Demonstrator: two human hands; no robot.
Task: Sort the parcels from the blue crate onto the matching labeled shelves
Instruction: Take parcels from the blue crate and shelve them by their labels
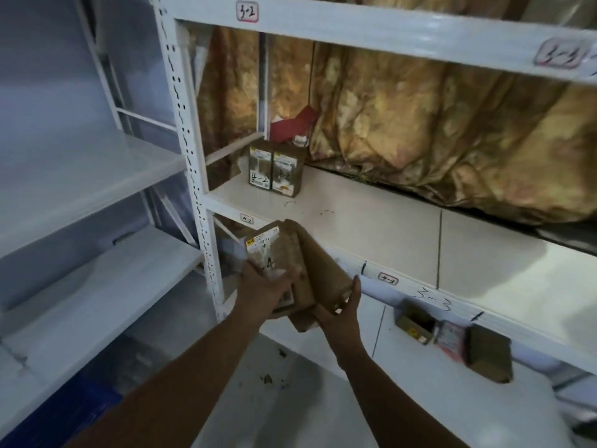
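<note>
A brown cardboard parcel with a white label is held up in front of the white rack, just below the edge of the middle shelf. My left hand grips its labelled left side. My right hand holds its lower right corner and a loose flap. Two small brown parcels, one marked "4-2", stand together at the shelf's back left. Shelf tags read "4-2" and "4-3". A corner of the blue crate shows at the bottom left.
On the lower shelf at right lie several small parcels. A gold patterned cloth hangs behind the middle shelf, with a red object at its left. Another white rack stands at left. The upper beam carries tags "3-2" and "3-3".
</note>
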